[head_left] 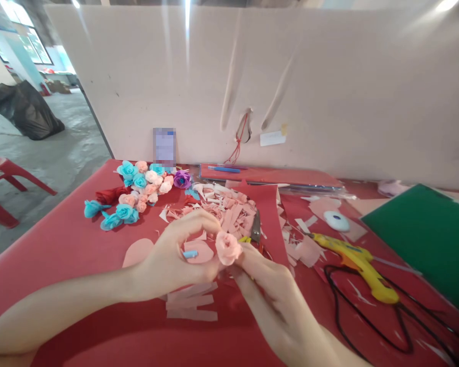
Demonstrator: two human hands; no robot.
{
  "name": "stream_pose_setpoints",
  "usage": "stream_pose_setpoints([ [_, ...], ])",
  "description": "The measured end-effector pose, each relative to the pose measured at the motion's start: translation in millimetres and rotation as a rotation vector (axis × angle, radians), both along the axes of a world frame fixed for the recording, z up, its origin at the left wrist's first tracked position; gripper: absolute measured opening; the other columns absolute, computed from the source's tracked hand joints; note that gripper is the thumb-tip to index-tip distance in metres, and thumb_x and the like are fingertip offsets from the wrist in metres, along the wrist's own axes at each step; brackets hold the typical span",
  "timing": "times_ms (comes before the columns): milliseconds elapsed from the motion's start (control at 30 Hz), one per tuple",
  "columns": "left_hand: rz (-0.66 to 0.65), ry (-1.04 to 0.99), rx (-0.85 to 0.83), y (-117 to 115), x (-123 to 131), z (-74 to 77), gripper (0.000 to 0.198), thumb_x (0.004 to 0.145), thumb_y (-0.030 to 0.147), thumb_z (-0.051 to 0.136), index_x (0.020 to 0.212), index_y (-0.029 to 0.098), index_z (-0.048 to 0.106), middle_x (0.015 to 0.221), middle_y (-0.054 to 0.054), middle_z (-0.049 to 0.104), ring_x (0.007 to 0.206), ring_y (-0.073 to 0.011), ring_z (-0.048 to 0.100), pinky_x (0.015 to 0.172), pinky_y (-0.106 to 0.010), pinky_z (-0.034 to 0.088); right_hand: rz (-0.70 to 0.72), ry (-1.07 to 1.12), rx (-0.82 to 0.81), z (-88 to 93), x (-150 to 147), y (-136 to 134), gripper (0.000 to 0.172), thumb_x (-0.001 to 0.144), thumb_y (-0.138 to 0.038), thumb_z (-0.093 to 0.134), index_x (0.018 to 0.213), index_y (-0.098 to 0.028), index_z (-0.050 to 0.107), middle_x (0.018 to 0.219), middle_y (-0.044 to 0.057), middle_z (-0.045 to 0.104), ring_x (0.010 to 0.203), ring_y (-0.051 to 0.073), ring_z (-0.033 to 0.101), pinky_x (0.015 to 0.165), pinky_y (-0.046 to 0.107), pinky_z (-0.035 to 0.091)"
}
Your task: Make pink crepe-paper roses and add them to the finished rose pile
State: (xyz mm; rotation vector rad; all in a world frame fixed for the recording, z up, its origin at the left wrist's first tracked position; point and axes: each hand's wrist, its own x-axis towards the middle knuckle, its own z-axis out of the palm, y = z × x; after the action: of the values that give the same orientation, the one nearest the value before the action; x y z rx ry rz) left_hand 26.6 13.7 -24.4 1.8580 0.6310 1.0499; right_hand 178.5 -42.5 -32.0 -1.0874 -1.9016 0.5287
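Note:
A small pink paper rose [228, 248] is held up between my two hands, over the red table. My left hand [183, 250] curves round its left side, thumb and fingertips closed on it. From the right, the fingers of my right hand [268, 285] pinch the flower's edge and lower side. Beneath my hands lie pink paper strips [191, 303] and rounded pink petal pieces [137, 251]. A short light-blue stick [190, 254] shows within the curve of my left hand. Just behind the rose is a dark-bladed tool [255, 227], partly hidden.
Finished paper flowers [139, 181] in blue, pink and purple cluster at the back left. Pink scraps [237, 216] pile behind my hands. At right are a yellow glue gun [359, 262] with its black cord, a white round dispenser [336, 221] and a green board [424, 239]. A white partition [156, 66] stands behind.

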Motion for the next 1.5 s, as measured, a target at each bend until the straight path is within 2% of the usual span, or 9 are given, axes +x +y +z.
stream_pose_setpoints([
  [167,0.017,0.01,0.029,1,1,-0.9,0.014,0.066,0.009,0.058,0.072,0.018,0.05,0.074,0.001,0.05,0.07,-0.0125,0.047,0.066,-0.027,0.04,-0.012,-0.031,-0.015,-1.1,-3,0,0.013,0.08,-0.01,0.044,0.071,-0.018,0.049,0.069,0.002,0.054,0.068,0.015,0.051,0.066,0.027,0.048],
  [500,-0.026,0.126,-0.136,-3,-2,-0.2,0.022,0.062,0.008,0.058,0.079,0.02,0.051,0.08,0.001,0.055,0.074,-0.0139,0.05,0.066,-0.027,0.042,-0.039,-0.081,0.07,-6.2,-1,5,0.027,0.082,-0.006,0.033,0.066,-0.018,0.052,0.062,0.003,0.052,0.062,0.015,0.049,0.059,0.028,0.047],
  [700,-0.067,0.042,-0.038,-5,-3,2.7,0.03,0.062,0.007,0.064,0.086,0.021,0.052,0.088,0.001,0.052,0.08,-0.0133,0.049,0.073,-0.026,0.042,0.004,-0.04,0.173,-3.1,5,10,0.024,0.081,-0.004,0.037,0.073,-0.019,0.055,0.068,0.003,0.057,0.067,0.016,0.053,0.063,0.027,0.047],
  [800,-0.052,-0.005,-0.049,-7,-3,6.3,0.028,0.064,0.006,0.061,0.085,0.021,0.053,0.087,0.001,0.052,0.082,-0.0138,0.051,0.077,-0.028,0.043,0.038,0.034,0.068,-2.4,9,14,0.026,0.085,-0.01,0.039,0.071,-0.021,0.058,0.062,0.0,0.057,0.057,0.013,0.054,0.057,0.023,0.047],
  [933,-0.133,-0.008,-0.235,-6,-4,8.5,0.013,0.077,0.01,0.052,0.085,0.02,0.056,0.083,-0.001,0.051,0.073,-0.0121,0.053,0.069,-0.028,0.047,0.111,0.258,-0.224,-11.7,12,17,0.024,0.088,-0.023,0.043,0.072,-0.022,0.06,0.051,-0.004,0.052,0.045,0.01,0.05,0.046,0.019,0.043],
  [1100,-0.3,-0.137,-0.468,-3,-6,4.6,0.01,0.082,0.012,0.046,0.082,0.017,0.055,0.067,0.003,0.048,0.055,-0.0074,0.052,0.059,-0.024,0.047,0.324,0.491,-0.463,-18.0,9,17,0.024,0.09,-0.027,0.041,0.081,-0.023,0.063,0.065,-0.002,0.06,0.058,0.01,0.057,0.062,0.023,0.047],
  [1200,-0.327,-0.148,-0.509,-1,-5,3.8,0.01,0.083,0.015,0.047,0.077,0.015,0.054,0.057,0.005,0.045,0.052,-0.0073,0.05,0.058,-0.024,0.045,0.372,0.474,-0.485,-14.1,8,18,0.026,0.091,-0.027,0.041,0.078,-0.023,0.063,0.065,-0.002,0.059,0.058,0.009,0.055,0.065,0.022,0.047],
  [1333,-0.304,-0.1,-0.514,-1,-5,7.6,0.01,0.082,0.017,0.049,0.073,0.017,0.053,0.062,0.004,0.047,0.055,-0.0077,0.049,0.057,-0.023,0.042,0.31,0.36,-0.427,-12.4,9,20,0.022,0.086,-0.025,0.05,0.067,-0.021,0.059,0.058,-0.005,0.051,0.052,0.007,0.047,0.057,0.017,0.043],
  [1500,-0.189,0.015,-0.321,-6,-7,13.5,0.01,0.079,0.016,0.054,0.069,0.018,0.055,0.073,0.002,0.049,0.075,-0.0112,0.046,0.069,-0.025,0.038,0.266,0.258,-0.306,-16.3,13,21,0.03,0.086,-0.03,0.047,0.059,-0.019,0.05,0.056,-0.005,0.04,0.049,0.007,0.037,0.048,0.016,0.036],
])
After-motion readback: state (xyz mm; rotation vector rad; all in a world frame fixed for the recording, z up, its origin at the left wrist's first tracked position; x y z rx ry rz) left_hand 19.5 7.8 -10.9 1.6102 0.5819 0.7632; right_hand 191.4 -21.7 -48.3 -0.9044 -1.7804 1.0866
